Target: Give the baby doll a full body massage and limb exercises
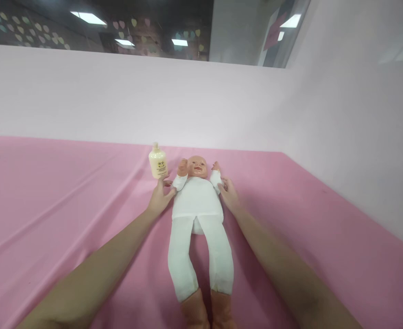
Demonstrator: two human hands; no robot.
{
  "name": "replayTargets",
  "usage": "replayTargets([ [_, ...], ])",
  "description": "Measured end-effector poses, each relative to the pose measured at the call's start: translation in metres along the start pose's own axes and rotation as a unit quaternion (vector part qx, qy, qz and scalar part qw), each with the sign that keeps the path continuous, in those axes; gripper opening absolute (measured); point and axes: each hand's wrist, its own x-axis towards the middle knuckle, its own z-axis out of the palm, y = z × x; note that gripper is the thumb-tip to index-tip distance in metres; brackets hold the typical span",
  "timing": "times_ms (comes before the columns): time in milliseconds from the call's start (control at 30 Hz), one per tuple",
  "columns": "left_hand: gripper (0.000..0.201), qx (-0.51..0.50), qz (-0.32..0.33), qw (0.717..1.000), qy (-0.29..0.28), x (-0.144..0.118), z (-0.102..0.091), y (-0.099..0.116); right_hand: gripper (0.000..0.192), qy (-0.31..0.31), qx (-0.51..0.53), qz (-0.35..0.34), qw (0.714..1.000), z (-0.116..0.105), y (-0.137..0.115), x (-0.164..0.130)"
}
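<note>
Your left hand (160,197) rests open against the doll's (197,205) sleeve, gripping nothing; your right hand (229,194) lies open, fingers touching the other sleeve. The doll lies face up on the pink sheet (50,205), near its far edge. A bottle (158,161) stands just beside its head.
</note>
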Motion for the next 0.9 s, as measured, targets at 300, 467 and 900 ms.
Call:
replayTargets([
  [300,0.043,-0.013,0.012,1.0,0.0,0.0,0.002,0.002,0.047,-0.002,-0.051,0.003,0.999,0.0,-0.008,-0.004],
  [467,0.036,-0.041,0.009,0.999,0.018,0.002,0.005,-0.008,0.051,-0.005,-0.09,0.013,0.996,0.0,-0.011,-0.006],
  [900,0.045,-0.018,-0.001,1.0,0.001,0.002,0.005,-0.01,0.054,0.012,-0.083,-0.039,0.996,0.0,-0.009,-0.007],
])
